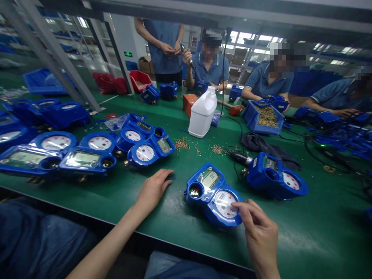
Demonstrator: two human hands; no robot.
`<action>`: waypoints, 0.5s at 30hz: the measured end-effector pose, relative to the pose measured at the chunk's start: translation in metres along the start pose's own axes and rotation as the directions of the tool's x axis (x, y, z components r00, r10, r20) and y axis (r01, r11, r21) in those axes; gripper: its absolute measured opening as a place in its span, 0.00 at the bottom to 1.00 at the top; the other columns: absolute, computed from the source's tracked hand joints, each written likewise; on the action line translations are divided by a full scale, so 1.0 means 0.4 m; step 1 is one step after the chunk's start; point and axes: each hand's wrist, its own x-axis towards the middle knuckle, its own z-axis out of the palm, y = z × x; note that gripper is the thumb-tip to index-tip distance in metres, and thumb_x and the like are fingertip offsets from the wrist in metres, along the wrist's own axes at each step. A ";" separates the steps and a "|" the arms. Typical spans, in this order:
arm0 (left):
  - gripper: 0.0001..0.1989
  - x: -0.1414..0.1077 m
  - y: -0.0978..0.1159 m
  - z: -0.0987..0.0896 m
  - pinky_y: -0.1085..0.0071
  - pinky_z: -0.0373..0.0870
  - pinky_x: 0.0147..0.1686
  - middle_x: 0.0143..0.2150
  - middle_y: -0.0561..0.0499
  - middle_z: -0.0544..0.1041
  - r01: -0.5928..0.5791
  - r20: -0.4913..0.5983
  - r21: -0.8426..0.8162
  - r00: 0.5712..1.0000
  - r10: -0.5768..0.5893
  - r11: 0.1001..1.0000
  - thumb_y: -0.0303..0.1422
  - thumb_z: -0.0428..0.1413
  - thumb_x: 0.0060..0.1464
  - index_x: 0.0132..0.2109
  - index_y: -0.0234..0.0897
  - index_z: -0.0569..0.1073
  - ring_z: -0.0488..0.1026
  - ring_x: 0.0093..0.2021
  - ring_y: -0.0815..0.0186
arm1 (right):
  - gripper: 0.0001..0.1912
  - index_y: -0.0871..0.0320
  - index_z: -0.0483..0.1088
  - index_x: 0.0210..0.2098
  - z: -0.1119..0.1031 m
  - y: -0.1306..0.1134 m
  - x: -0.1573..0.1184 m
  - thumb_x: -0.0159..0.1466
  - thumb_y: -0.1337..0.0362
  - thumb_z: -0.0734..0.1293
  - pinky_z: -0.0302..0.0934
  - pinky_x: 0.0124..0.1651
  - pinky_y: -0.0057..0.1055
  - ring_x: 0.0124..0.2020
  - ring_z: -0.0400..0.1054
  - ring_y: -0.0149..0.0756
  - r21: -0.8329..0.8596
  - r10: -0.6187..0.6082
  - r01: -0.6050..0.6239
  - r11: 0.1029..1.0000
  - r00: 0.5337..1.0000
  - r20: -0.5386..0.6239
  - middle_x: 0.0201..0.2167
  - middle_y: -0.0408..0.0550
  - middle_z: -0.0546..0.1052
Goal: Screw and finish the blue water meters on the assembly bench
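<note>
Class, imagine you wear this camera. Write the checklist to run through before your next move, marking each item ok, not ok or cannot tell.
1. Meter between the hands lies face up: ok, dial and screen both show.
2. Right hand at the meter: ok, its fingertips are at the dial's edge.
3. Left hand empty: cannot tell, something small and dark may be at its fingertips.
4. All brass pieces in the bin: not ok, some lie loose on the table.
5. Bottle upright: ok.
6. Corded tool clear of both hands: ok.
</note>
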 end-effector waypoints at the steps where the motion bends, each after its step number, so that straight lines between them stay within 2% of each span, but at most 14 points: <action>1: 0.13 0.004 -0.002 0.000 0.70 0.68 0.45 0.48 0.50 0.74 0.012 0.004 -0.022 1.000 -0.012 1.000 0.34 0.52 0.59 0.51 0.42 0.69 0.73 0.47 0.64 | 0.13 0.57 0.78 0.28 -0.001 -0.004 0.002 0.61 0.55 0.67 0.55 0.25 0.23 0.26 0.63 0.31 -0.005 0.004 -0.004 1.000 1.000 -0.014 0.24 0.45 0.71; 4: 0.08 0.021 -0.005 0.002 0.70 0.67 0.41 0.43 0.53 0.75 0.050 0.017 -0.072 0.999 -0.049 0.996 0.35 0.55 0.57 0.44 0.43 0.73 0.73 0.42 0.64 | 0.13 0.57 0.77 0.28 -0.001 -0.019 0.010 0.62 0.55 0.67 0.55 0.25 0.22 0.26 0.62 0.29 -0.015 0.010 -0.010 1.000 0.999 -0.043 0.24 0.43 0.69; 8: 0.03 0.046 -0.004 0.007 0.70 0.65 0.39 0.37 0.54 0.75 0.090 0.023 -0.136 0.996 -0.088 0.987 0.34 0.56 0.54 0.34 0.42 0.74 0.73 0.38 0.65 | 0.11 0.56 0.78 0.30 0.006 -0.045 0.023 0.62 0.57 0.68 0.52 0.23 0.22 0.23 0.60 0.27 -0.035 -0.006 0.005 0.999 1.000 -0.025 0.23 0.42 0.66; 11: 0.04 0.047 0.007 -0.004 0.70 0.64 0.40 0.36 0.53 0.75 0.105 0.024 -0.220 0.994 -0.102 0.970 0.32 0.56 0.54 0.33 0.41 0.75 0.72 0.37 0.65 | 0.10 0.56 0.78 0.32 0.014 -0.061 0.033 0.61 0.57 0.68 0.51 0.22 0.23 0.22 0.59 0.27 -0.054 0.000 0.000 0.999 1.000 -0.015 0.22 0.41 0.66; 15: 0.05 0.017 0.055 -0.039 0.71 0.66 0.40 0.35 0.52 0.75 0.102 0.048 -0.387 0.995 -0.091 0.916 0.33 0.55 0.55 0.33 0.40 0.75 0.72 0.38 0.66 | 0.12 0.57 0.79 0.31 0.028 -0.064 0.044 0.60 0.56 0.69 0.56 0.25 0.24 0.26 0.64 0.31 -0.060 0.044 -0.046 0.997 0.999 -0.032 0.26 0.46 0.73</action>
